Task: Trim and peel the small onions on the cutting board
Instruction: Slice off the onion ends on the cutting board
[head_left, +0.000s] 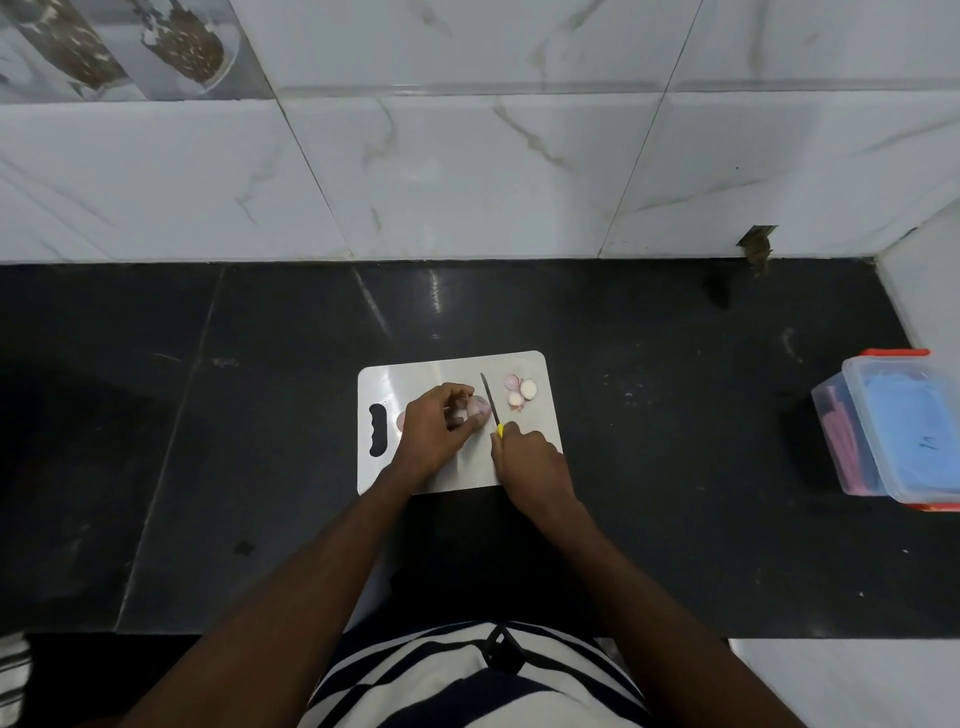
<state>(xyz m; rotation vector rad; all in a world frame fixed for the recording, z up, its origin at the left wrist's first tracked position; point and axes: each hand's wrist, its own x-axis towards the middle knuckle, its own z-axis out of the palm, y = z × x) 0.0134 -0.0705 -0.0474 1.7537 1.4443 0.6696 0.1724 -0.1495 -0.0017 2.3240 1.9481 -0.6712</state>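
A white cutting board (524, 366) lies on the dark counter. My left hand (431, 434) pins a small pinkish onion (479, 407) to the board with its fingertips. My right hand (527, 460) grips the yellow handle of a knife (489, 399); the dark blade points away from me and rests against the onion's right end. Three cut onion pieces (519, 391) lie to the right of the blade. Another pink onion piece (400, 421) peeks out beside my left hand near the board's handle hole.
The black counter (675, 415) meets a white marble-tiled wall behind. A clear plastic box (893, 431) with an orange-clipped lid and blue contents sits at the right edge. The counter's front edge runs just before my striped shirt.
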